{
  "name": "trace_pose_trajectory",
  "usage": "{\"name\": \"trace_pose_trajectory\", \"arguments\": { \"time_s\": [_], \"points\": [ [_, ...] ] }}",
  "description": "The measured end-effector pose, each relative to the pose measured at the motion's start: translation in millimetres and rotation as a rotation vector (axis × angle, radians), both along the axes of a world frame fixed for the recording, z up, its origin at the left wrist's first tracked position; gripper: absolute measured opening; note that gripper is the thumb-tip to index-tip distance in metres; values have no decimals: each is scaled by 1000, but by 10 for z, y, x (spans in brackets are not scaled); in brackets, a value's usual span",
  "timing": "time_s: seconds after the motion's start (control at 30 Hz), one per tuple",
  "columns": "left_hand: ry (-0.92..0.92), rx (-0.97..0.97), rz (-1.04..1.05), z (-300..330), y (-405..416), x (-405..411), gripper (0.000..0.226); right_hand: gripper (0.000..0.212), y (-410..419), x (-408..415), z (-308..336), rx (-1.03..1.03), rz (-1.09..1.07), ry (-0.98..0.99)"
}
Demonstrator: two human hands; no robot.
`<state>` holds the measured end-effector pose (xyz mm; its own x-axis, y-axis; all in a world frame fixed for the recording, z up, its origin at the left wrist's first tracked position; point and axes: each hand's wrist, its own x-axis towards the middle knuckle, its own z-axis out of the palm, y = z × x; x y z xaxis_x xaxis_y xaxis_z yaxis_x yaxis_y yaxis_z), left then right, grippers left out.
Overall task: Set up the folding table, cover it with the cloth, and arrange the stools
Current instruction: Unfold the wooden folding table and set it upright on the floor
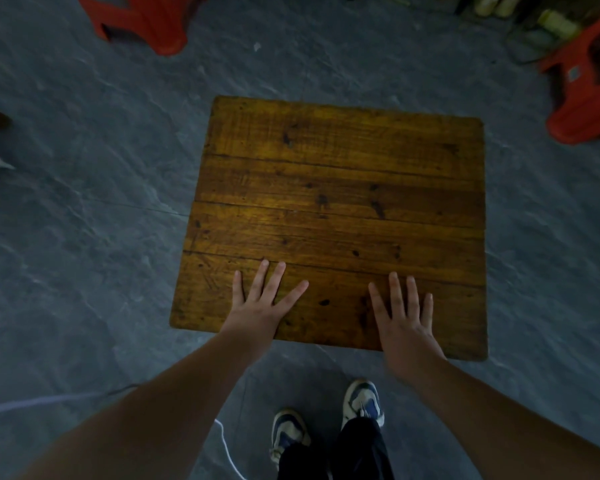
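Bench (336,202) stands unfolded mid-frame, bare, no cloth seen; left hand (257,306) and right hand (404,317) spread flat on its 6 o'clock edge, likely testing steadiness, stools at 11 (142,19) and 2 o'clock (586,81) unarranged.

One table (333,202), two red stools (142,19) (589,88) (both partly cropped), two hands (260,306) (404,318), two shoes (286,433) (362,401)

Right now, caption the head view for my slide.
Both hands, left and right, flat on bare wooden table; red stools apart.
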<state>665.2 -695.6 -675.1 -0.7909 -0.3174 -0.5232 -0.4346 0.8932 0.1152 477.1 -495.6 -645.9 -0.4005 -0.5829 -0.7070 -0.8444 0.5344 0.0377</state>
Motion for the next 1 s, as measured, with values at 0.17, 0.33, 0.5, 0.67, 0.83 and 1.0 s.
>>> {"name": "trace_pose_trajectory", "arguments": {
  "time_s": [0.17,0.33,0.5,0.67,0.83,1.0],
  "points": [
    [-99,100,-17,140,-35,-87,120,111,-51,-64,123,54,5,-74],
    [-57,214,90,377,-151,-169,89,98,-56,-223,301,-35,-54,-153],
    [127,133,268,439,-295,-434,73,81,-133,-509,287,-199,-96,-87],
    [110,72,246,379,-592,-812,79,79,-417,-915,175,-284,-159,35],
    [-13,64,242,240,-865,-1058,88,89,-630,-1185,21,-236,-146,-14],
    [-136,90,279,200,-944,-1139,89,91,-634,-1241,-105,-156,-116,-40]
  ]
}}
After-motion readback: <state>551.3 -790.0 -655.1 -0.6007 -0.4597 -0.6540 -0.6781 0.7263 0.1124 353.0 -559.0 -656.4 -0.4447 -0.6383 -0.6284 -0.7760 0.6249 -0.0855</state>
